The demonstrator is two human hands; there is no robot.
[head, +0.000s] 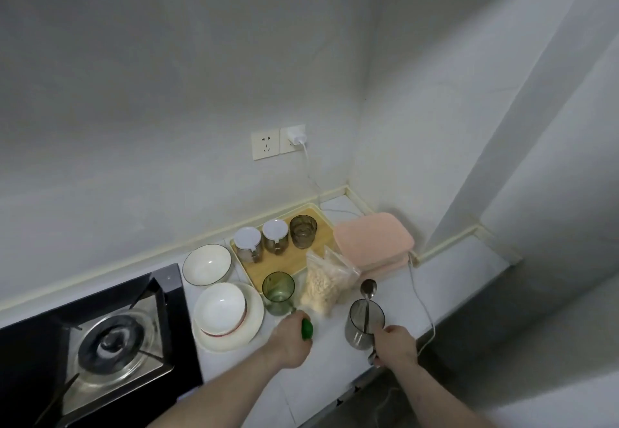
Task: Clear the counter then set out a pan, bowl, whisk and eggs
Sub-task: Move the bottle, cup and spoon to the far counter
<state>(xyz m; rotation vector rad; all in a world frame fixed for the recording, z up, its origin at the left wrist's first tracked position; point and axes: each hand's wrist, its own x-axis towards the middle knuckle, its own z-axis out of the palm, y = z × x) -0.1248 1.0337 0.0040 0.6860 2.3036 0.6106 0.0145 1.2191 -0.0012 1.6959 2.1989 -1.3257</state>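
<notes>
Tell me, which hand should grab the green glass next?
Probably the left hand. It is right beside the green glass, though it already grips something small and green. The right hand is farther away, holding the metal cup.

Left grip (292,337): my fingers curl round a small green thing (307,328), low over the white worktop (335,360).
Right grip (395,344): I hold the handle of a steel cup (363,325); a spoon (367,290) stands in it, bowl end up.
Just beyond my left grip: a green glass (278,292), and a clear bag of pale food (326,288) beside it.
Further beyond: a wooden tray (284,262) with two lidded jars (248,243) and a dark glass (303,230).
Left of my left grip: a white bowl on a plate (227,315), another bowl (207,264) behind it, then the gas hob (100,344).
Beyond my right grip: a pink box (373,238).
</notes>
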